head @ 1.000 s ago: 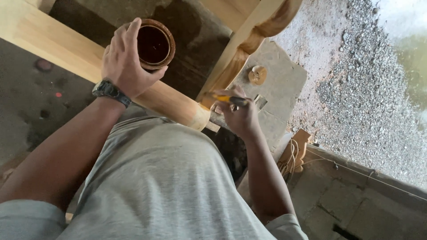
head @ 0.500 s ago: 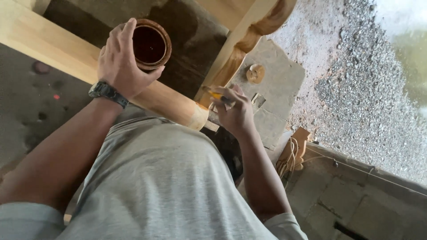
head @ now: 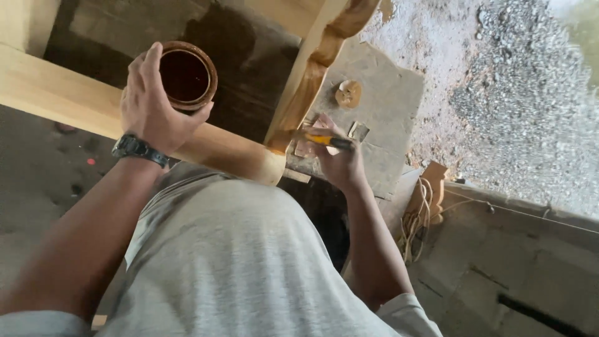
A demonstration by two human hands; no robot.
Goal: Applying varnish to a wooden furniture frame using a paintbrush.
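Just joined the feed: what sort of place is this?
Probably an open-sided woodworking yard: bare timber furniture frame, stain pot in the left hand, brush in the right hand, gravel ground.

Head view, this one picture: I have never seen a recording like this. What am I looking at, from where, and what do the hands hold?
There is no machine here. A camera worn on a person's head looks straight down, so the grey-shirted body fills the bottom of the picture and both bare arms reach away from it.

The left hand, with a dark wristwatch, grips a round brown container of dark liquid, resting on or just above a pale wooden beam.

The right hand holds a brush with a yellow handle, its end at a carved wooden leg that looks partly stained brown.

Beyond lie a flat grey slab carrying a small round wooden piece, a bundle of pale cord and gravel.
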